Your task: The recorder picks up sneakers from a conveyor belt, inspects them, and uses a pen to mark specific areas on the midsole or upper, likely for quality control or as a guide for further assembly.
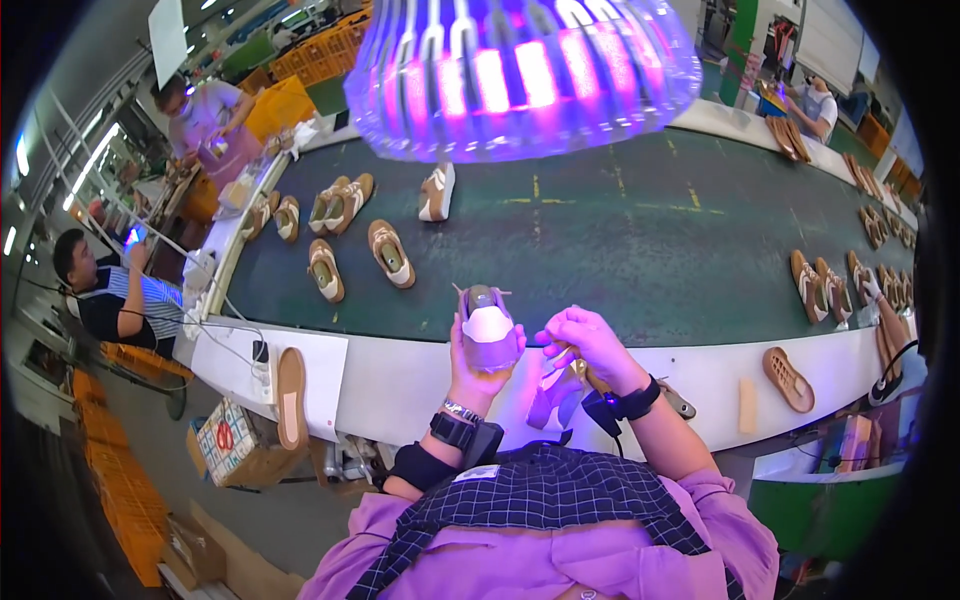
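My left hand (470, 368) is wrapped round a shoe (489, 326) and holds it up near the conveyor's front edge. Its white heel patch faces me, and the opening is at the top. Just right of it hovers my right hand (592, 342), apart from the shoe. The fingers there are curled together in a pinch; whatever they hold, if anything, is too small to tell. Beneath the right hand, another shoe (550, 405) lies on the white ledge (390, 385), partly covered by the hand and wrist.
A glowing lamp (525, 80) hangs over the green conveyor belt (600, 260). Several brown-and-white shoes (390, 254) stand on its left, more on its right. A sole (291, 398) and a brown shoe part (787, 380) lie on the ledge. Other people sit or stand around.
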The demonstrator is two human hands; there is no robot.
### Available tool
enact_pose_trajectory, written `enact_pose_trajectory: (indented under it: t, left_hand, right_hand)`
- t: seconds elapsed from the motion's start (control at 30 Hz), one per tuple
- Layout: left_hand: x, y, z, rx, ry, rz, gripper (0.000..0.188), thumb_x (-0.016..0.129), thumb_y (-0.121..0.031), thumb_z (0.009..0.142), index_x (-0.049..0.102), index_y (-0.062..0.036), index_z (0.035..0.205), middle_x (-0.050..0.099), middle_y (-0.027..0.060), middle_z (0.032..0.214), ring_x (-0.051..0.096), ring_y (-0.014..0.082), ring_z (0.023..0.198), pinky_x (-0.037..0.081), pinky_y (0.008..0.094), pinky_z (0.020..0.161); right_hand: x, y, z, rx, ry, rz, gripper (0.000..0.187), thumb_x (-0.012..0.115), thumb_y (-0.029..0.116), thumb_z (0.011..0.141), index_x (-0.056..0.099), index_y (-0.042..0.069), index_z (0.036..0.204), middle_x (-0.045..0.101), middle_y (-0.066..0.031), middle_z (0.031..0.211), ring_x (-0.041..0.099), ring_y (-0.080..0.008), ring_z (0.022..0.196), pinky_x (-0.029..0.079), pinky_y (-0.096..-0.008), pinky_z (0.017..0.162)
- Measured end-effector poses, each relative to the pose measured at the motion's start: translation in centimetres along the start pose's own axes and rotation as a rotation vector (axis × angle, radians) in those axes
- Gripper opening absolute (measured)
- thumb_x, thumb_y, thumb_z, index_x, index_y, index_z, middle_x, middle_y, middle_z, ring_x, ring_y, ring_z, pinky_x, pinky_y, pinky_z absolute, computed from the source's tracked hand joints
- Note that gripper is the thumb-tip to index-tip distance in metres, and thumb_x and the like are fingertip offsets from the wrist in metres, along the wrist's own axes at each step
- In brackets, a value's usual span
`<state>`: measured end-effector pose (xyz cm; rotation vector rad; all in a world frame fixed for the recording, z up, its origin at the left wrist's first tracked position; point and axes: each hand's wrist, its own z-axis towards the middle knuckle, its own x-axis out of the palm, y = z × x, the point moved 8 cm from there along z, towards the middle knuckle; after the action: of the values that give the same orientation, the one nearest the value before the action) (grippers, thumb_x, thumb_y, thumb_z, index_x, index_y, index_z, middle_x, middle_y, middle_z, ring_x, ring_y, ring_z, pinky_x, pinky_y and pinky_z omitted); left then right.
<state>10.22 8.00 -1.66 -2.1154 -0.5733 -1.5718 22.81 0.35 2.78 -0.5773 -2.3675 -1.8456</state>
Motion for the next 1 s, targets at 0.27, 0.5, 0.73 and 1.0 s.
enact_pose_trajectory:
  t: [0.27, 0.5, 0.73, 1.0]
  left_hand:
    - [-0.6, 0.1, 0.0, -0.071, 0.044, -0.110, 0.063, 0.052, -0.059, 0.083, 0.051, -0.0100, 0.122, 0.058, 0.0171, 0.111, 0.058, 0.0363, 0.100, 0.049, 0.0488, 0.085]
    - [3.3, 1.0, -0.1, -0.024, 0.302, 0.147, 0.095, 0.061, -0.051, 0.079, 0.015, 0.0023, 0.142, 0.026, 0.0243, 0.145, 0.030, 0.0355, 0.134, 0.029, 0.0489, 0.108]
    - [-1.0, -0.2, 0.5, -0.005, 0.087, 0.355, 0.075, 0.064, -0.034, 0.068, 0.042, 0.0022, 0.129, 0.054, 0.0184, 0.124, 0.055, 0.0298, 0.112, 0.042, 0.0422, 0.099]
    - [-0.1, -0.8, 0.0, 0.011, 0.180, 0.442, 0.070, 0.063, -0.028, 0.061, 0.050, 0.0032, 0.122, 0.061, 0.0144, 0.112, 0.059, 0.0265, 0.103, 0.045, 0.0376, 0.095]
  right_hand:
    - [1.0, -1.1, -0.3, 0.030, 0.017, 0.067, 0.024, 0.059, 0.027, 0.088, 0.055, 0.005, 0.097, 0.061, -0.0095, 0.098, 0.061, -0.0145, 0.082, 0.053, -0.0267, 0.064]
    - [3.7, -1.7, -1.0, -0.129, 0.157, 0.150, 0.078, 0.074, 0.027, 0.077, 0.032, 0.001, 0.136, 0.045, -0.0091, 0.128, 0.044, -0.0195, 0.121, 0.037, -0.0342, 0.100]
    - [5.9, -1.1, -2.2, -0.184, 0.141, 0.016, 0.096, 0.083, 0.019, 0.059, 0.028, 0.000, 0.136, 0.044, -0.0092, 0.127, 0.043, -0.0186, 0.120, 0.035, -0.0324, 0.101]
    - [5.0, -2.8, -1.2, -0.176, 0.188, -0.086, 0.099, 0.086, 0.019, 0.054, 0.029, 0.001, 0.133, 0.045, -0.0097, 0.125, 0.044, -0.0192, 0.119, 0.034, -0.0335, 0.101]
